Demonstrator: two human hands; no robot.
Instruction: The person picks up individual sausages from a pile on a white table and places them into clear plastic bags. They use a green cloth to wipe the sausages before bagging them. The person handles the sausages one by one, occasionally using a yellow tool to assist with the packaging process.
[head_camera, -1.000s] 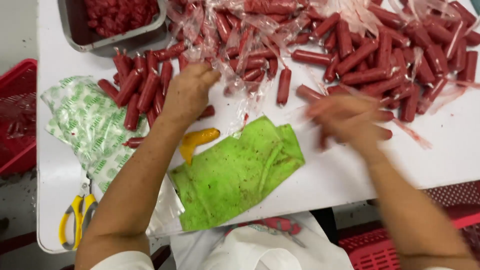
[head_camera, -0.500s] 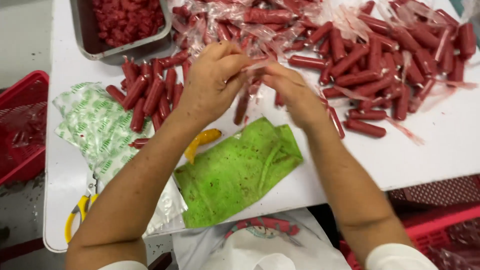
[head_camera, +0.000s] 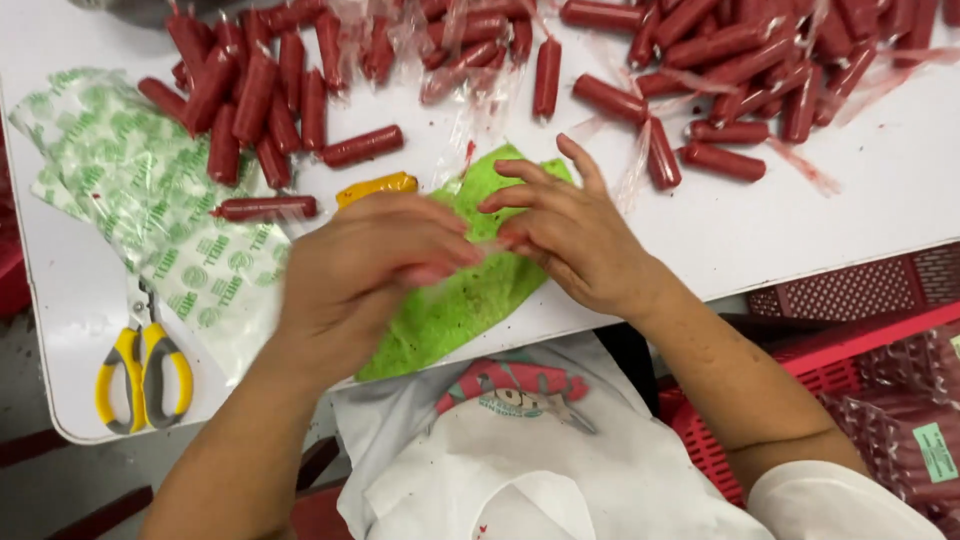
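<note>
My left hand (head_camera: 370, 270) and my right hand (head_camera: 575, 235) meet above a green cloth (head_camera: 450, 315) at the table's near edge. The left hand is blurred, and its fingers close on a red sausage of which only a tip shows. The right hand's thumb and forefinger pinch the thin clear wrapper (head_camera: 492, 245) at that sausage's end, with its other fingers spread. Loose red sausages lie in a pile at the far left (head_camera: 250, 100), and more lie across the far right (head_camera: 720, 55), many among torn clear film.
A yellow piece (head_camera: 375, 187) lies beside the cloth. Green-printed plastic bags (head_camera: 150, 200) and yellow-handled scissors (head_camera: 145, 365) sit at the left of the white table (head_camera: 880, 190). Red crates (head_camera: 850, 330) stand below at the right.
Both hands came from the sausage pile down to the green cloth with one sausage. The view shifted closer and the metal tray left the frame.
</note>
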